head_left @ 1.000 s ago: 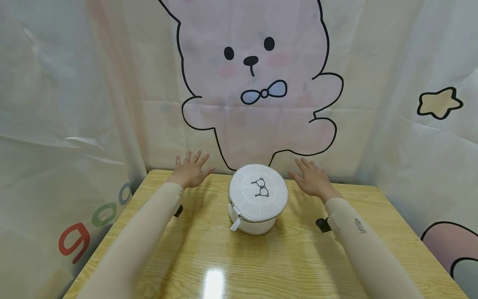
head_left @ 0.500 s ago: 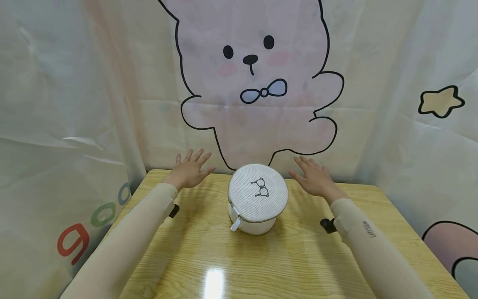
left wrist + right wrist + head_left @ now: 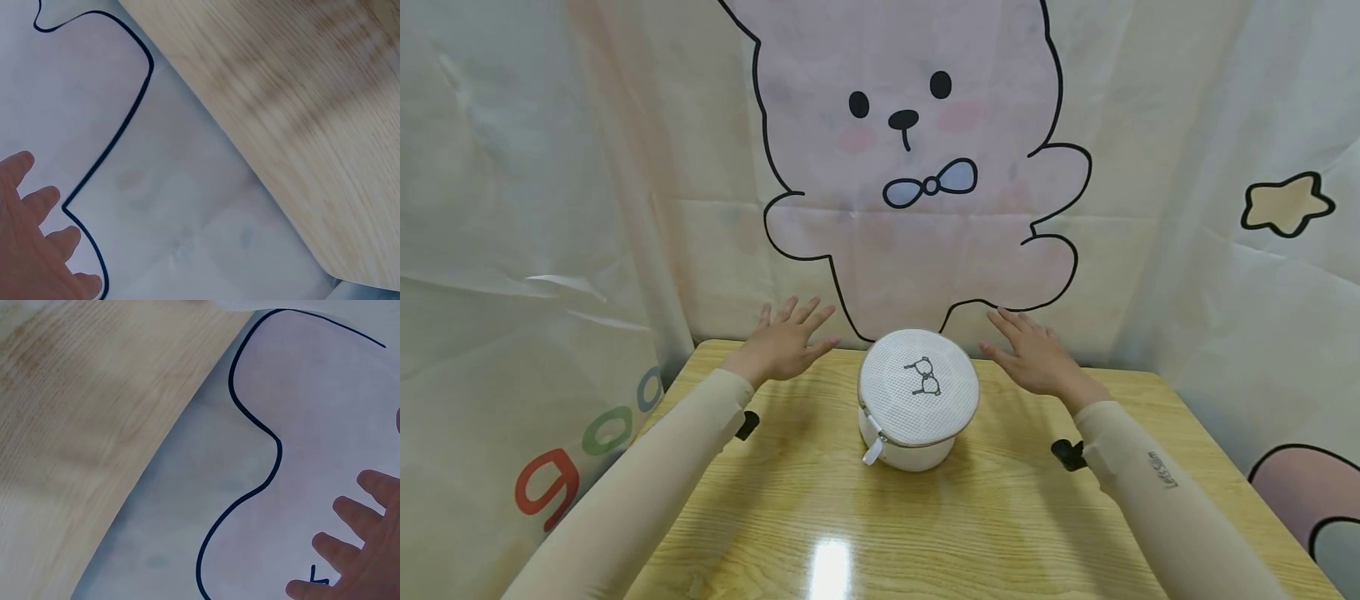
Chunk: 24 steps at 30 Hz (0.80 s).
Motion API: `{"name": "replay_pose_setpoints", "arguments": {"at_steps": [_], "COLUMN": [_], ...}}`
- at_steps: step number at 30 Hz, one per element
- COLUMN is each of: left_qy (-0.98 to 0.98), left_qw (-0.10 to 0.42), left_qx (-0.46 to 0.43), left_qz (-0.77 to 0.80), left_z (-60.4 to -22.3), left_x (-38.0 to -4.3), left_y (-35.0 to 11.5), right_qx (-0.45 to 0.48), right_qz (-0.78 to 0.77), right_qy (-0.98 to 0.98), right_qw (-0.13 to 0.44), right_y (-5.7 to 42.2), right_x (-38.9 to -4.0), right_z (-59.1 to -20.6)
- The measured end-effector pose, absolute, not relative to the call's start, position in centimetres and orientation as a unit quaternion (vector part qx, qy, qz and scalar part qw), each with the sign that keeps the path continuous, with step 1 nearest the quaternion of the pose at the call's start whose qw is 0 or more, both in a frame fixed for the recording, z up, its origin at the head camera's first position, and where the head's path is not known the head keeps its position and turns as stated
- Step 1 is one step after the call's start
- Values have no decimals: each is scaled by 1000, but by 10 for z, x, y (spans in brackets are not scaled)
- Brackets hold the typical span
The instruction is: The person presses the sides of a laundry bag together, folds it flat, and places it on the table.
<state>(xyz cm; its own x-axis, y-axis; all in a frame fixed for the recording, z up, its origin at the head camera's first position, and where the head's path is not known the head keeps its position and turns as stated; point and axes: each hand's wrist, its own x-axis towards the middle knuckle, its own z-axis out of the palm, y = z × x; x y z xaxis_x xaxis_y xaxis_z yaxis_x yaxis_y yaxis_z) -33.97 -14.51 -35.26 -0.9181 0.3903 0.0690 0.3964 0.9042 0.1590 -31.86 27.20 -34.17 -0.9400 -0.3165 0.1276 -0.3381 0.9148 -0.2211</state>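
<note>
A round white mesh-topped zip bag [image 3: 917, 387] stands upright on the table, a glasses drawing on its lid and a zipper pull [image 3: 873, 451] hanging at its front left. To its left, my left hand [image 3: 781, 343] is held up with fingers spread, touching nothing. My right hand [image 3: 1032, 354] hovers on the other side of the bag, fingers extended and holding nothing. In the left wrist view the fingers of the left hand [image 3: 37, 240] show at the lower left; the right wrist view has the right hand [image 3: 362, 540] at lower right.
The wooden table [image 3: 880, 525] has its back edge just behind the bag. A curtain [image 3: 910, 250] with a pink bear print hangs behind it, and more printed cloth hangs at both sides. Black straps or mounts [image 3: 1068, 454] show under the wrists.
Both forearms have shifted slightly outward, away from the bag. The hands keep their spread-finger pose, and the bag has stayed in place.
</note>
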Motion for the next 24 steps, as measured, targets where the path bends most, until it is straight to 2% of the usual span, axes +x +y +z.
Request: {"name": "replay_pose_setpoints", "arguments": {"at_steps": [24], "left_qy": [-961], "left_qw": [18], "left_qx": [-263], "left_qz": [-85], "left_z": [-337], "left_x": [-314], "left_y": [-122], "right_qx": [219], "right_qz": [110], "right_qy": [-968], "right_qw": [49], "right_y": [255], "right_x": [-294], "right_z": [-321]}}
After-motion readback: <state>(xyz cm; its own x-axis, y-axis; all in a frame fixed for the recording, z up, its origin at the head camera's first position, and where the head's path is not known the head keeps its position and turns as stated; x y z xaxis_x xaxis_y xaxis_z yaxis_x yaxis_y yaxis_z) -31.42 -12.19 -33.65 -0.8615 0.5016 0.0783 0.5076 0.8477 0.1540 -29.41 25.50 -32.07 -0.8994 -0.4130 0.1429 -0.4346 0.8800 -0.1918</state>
